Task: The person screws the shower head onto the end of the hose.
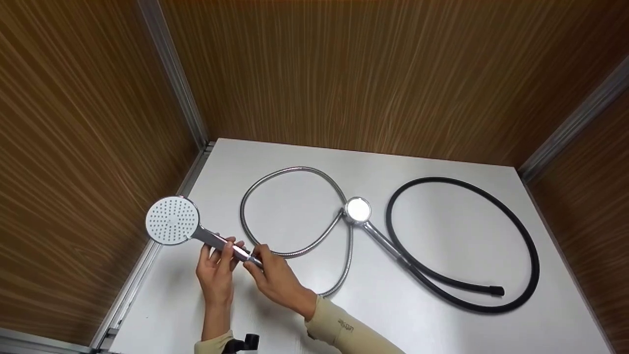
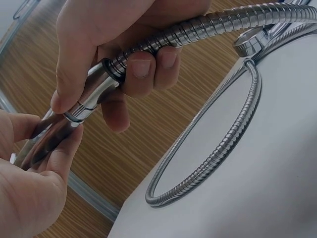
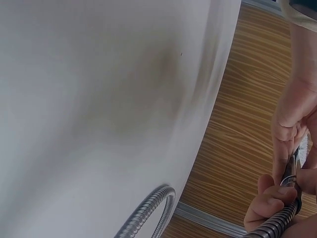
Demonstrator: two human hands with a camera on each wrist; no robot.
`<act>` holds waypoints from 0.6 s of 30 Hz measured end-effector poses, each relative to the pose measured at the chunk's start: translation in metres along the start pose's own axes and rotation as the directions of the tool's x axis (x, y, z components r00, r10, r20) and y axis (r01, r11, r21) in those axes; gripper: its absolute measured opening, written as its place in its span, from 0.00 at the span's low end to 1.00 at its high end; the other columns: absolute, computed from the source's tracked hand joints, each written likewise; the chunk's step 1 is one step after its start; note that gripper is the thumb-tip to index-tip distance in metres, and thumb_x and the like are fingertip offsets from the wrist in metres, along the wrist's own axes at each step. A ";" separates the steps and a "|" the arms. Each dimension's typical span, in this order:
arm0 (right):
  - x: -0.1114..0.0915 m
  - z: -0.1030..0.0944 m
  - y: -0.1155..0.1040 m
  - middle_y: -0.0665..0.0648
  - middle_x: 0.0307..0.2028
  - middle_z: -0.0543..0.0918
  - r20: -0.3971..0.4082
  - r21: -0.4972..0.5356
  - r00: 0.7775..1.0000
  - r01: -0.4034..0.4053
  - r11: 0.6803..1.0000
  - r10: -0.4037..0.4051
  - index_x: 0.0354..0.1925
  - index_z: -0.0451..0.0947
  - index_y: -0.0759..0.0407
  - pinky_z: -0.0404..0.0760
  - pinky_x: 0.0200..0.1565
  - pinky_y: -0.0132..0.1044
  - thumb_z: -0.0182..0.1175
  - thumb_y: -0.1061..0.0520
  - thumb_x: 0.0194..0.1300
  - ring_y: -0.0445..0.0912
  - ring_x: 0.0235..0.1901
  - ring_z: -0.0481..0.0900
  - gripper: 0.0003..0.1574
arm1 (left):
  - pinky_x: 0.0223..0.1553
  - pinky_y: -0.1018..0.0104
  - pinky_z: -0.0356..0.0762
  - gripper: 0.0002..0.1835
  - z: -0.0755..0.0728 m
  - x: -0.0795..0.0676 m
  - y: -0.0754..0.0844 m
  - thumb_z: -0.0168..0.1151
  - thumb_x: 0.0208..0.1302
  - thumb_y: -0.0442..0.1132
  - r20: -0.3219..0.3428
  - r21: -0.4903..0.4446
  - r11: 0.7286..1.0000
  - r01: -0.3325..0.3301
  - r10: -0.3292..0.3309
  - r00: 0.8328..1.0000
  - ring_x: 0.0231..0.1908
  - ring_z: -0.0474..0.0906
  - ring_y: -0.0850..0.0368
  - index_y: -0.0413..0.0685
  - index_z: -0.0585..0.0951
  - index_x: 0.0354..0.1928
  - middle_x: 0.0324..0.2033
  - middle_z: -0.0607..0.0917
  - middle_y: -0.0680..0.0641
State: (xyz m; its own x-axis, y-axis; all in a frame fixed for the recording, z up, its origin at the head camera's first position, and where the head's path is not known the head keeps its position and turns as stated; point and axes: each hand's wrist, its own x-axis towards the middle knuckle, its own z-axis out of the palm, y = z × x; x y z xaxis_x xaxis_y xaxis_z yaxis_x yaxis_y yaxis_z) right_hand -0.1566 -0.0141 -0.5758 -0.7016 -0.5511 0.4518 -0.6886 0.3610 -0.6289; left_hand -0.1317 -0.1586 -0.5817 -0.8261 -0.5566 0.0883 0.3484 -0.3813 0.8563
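Observation:
A chrome hand shower (image 1: 172, 220) with a round white spray face is held up at the left, its face toward the head camera. My left hand (image 1: 214, 280) grips its handle. My right hand (image 1: 281, 281) pinches the chrome hose connector (image 2: 97, 85), which sits against the handle's end with a thin seam between them in the left wrist view. From that connector runs a ribbed metal hose (image 2: 223, 24), passing between the right hand's fingers. Its long loop (image 1: 300, 168) lies on the white table (image 1: 196, 314).
A second, smaller shower head (image 1: 358, 210) lies mid-table, overlapping the metal hose in the head view. Its handle meets a black hose (image 1: 534, 260) coiled at the right, with a free end fitting (image 1: 496, 290). Wood-grain panels (image 1: 344, 73) stand around the table.

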 end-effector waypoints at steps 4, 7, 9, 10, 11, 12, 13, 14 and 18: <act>0.000 0.000 0.000 0.53 0.30 0.80 0.004 -0.001 1.000 -0.005 1.000 0.005 0.54 0.69 0.62 0.63 0.29 0.17 0.56 0.52 0.82 0.34 0.28 0.66 0.14 | 0.47 0.61 0.92 0.19 0.000 0.000 0.000 0.61 0.74 0.25 0.001 0.001 1.000 -0.005 0.005 1.000 0.40 0.92 0.54 0.37 0.74 0.63 0.41 0.91 0.47; 0.000 0.000 0.000 0.53 0.31 0.80 0.003 -0.001 1.000 -0.008 1.000 0.008 0.54 0.70 0.62 0.63 0.30 0.17 0.56 0.52 0.82 0.34 0.28 0.66 0.14 | 0.48 0.59 0.92 0.18 0.000 0.001 0.000 0.62 0.74 0.25 0.003 -0.004 1.000 -0.006 0.006 1.000 0.40 0.92 0.54 0.37 0.74 0.62 0.40 0.91 0.47; 0.000 0.000 0.000 0.53 0.30 0.80 0.001 -0.003 1.000 -0.009 1.000 0.009 0.53 0.70 0.62 0.63 0.30 0.17 0.56 0.52 0.82 0.34 0.28 0.66 0.14 | 0.48 0.58 0.92 0.17 0.000 0.001 0.000 0.61 0.74 0.25 0.008 -0.010 1.000 -0.011 0.011 1.000 0.40 0.92 0.54 0.37 0.74 0.61 0.40 0.91 0.46; 0.000 0.000 0.000 0.53 0.30 0.80 0.000 -0.004 1.000 -0.011 1.000 0.011 0.54 0.70 0.62 0.63 0.30 0.17 0.56 0.52 0.82 0.34 0.28 0.66 0.14 | 0.48 0.58 0.92 0.17 0.000 0.001 0.000 0.61 0.74 0.25 0.011 -0.014 1.000 -0.013 0.013 1.000 0.40 0.92 0.54 0.37 0.74 0.61 0.41 0.91 0.46; 0.000 -0.001 -0.001 0.53 0.30 0.79 0.001 -0.006 1.000 -0.012 1.000 0.012 0.54 0.70 0.63 0.63 0.30 0.17 0.56 0.52 0.82 0.34 0.28 0.66 0.14 | 0.48 0.58 0.92 0.17 -0.001 0.001 0.000 0.61 0.74 0.25 0.014 -0.017 1.000 -0.014 0.015 1.000 0.40 0.92 0.54 0.37 0.74 0.61 0.41 0.91 0.46; 0.000 -0.001 -0.001 0.54 0.30 0.79 0.003 -0.004 1.000 -0.016 1.000 0.016 0.54 0.70 0.63 0.63 0.30 0.17 0.56 0.52 0.82 0.34 0.28 0.66 0.15 | 0.48 0.58 0.92 0.17 -0.001 0.001 0.000 0.61 0.74 0.25 0.018 -0.018 1.000 -0.016 0.016 1.000 0.40 0.92 0.54 0.37 0.74 0.61 0.41 0.90 0.46; 0.000 -0.001 -0.001 0.54 0.31 0.80 0.006 -0.001 1.000 -0.023 1.000 0.023 0.54 0.71 0.62 0.63 0.30 0.17 0.55 0.51 0.82 0.34 0.28 0.66 0.15 | 0.48 0.58 0.92 0.17 -0.001 0.001 0.000 0.61 0.74 0.24 0.019 -0.019 1.000 -0.017 0.018 1.000 0.40 0.92 0.54 0.37 0.73 0.61 0.41 0.90 0.46; 0.000 -0.001 -0.001 0.54 0.31 0.80 0.011 0.002 0.999 -0.030 1.000 0.030 0.54 0.71 0.62 0.64 0.30 0.18 0.56 0.51 0.82 0.34 0.28 0.67 0.15 | 0.48 0.58 0.92 0.18 -0.001 0.000 0.000 0.61 0.74 0.24 0.020 -0.020 1.000 -0.017 0.017 1.000 0.40 0.92 0.54 0.37 0.73 0.62 0.41 0.90 0.46; 0.002 -0.003 -0.002 0.54 0.36 0.85 0.027 0.035 0.997 -0.071 0.997 0.070 0.54 0.72 0.61 0.69 0.33 0.17 0.60 0.51 0.80 0.35 0.31 0.72 0.16 | 0.47 0.59 0.93 0.19 0.000 0.001 0.001 0.61 0.74 0.25 0.007 -0.016 1.000 -0.001 0.001 1.000 0.40 0.92 0.54 0.37 0.73 0.63 0.41 0.91 0.46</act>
State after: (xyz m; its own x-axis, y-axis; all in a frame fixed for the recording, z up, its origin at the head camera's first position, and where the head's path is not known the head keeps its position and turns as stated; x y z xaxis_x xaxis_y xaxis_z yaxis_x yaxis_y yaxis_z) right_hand -0.1574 -0.0138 -0.5720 -0.7428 -0.5447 0.3892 -0.6301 0.3725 -0.6813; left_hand -0.1316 -0.1599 -0.5806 -0.8287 -0.5521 0.0923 0.3559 -0.3925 0.8481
